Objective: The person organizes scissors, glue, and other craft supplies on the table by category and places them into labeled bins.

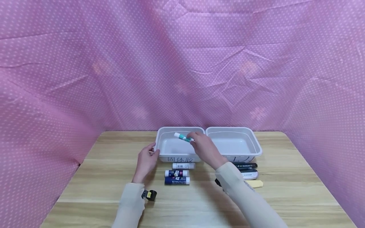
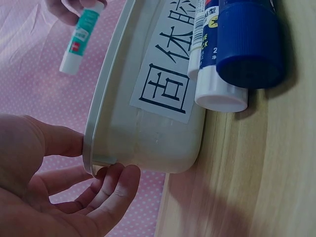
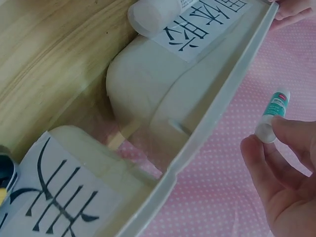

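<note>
My right hand (image 1: pixel 206 148) pinches a green-and-white glue stick (image 1: pixel 183 137) by one end, above the left white plastic bin (image 1: pixel 176 147). In the right wrist view the glue stick (image 3: pixel 276 106) sits between thumb and fingertips, its other end pointing away. My left hand (image 1: pixel 146 163) holds the left bin's rim at its near left corner. The left wrist view shows the thumb over the rim (image 2: pixel 101 98) and the fingers beneath it. Before this bin lie a white glue stick (image 1: pixel 183 166), a dark one with a white cap (image 1: pixel 176 173) and a blue one (image 1: pixel 177 180).
A second white bin (image 1: pixel 235 145) adjoins on the right, its front label partly hidden by my right arm. Before it lie a black slim object (image 1: pixel 247 165), a pale rounded object (image 1: pixel 249 175) and a yellow one (image 1: pixel 255 183). Pink dotted cloth (image 1: pixel 182 63) surrounds the wooden table (image 1: pixel 94 177).
</note>
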A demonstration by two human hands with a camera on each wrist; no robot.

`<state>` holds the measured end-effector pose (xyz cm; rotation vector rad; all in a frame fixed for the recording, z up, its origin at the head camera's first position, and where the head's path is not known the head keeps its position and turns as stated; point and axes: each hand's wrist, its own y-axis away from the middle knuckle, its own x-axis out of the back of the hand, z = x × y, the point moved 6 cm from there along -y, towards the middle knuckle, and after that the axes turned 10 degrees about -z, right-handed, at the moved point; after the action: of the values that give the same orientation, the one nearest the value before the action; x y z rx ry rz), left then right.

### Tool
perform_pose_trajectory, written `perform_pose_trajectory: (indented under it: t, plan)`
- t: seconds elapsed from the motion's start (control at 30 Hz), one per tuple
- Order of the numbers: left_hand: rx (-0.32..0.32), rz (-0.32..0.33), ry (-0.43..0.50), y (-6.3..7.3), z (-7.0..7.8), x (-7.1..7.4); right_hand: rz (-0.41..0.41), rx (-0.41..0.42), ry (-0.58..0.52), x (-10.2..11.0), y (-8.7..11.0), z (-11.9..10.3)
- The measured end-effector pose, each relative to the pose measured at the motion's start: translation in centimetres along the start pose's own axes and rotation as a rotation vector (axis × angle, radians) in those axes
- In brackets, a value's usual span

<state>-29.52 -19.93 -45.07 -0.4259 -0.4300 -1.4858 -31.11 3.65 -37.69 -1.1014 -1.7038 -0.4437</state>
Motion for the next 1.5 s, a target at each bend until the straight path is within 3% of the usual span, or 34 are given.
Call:
perform_pose_trajectory:
  t: [0.5, 1.03, 1.5]
  plan:
    - [-0.001, -0.001, -0.015, 0.2, -0.1, 0.2, -0.104, -0.059, -0.101, -2.6, -2.9, 1.5]
    - [-0.002, -0.019, -0.02, 0.2, 0.1, 0.1, -0.204, -0.097, -0.081, -4.9, -3.2, 2.8]
    - [0.006, -0.008, -0.027, 0.0, -0.1, 0.1, -0.288, -0.209, -0.108, -5.5, -3.3, 3.0]
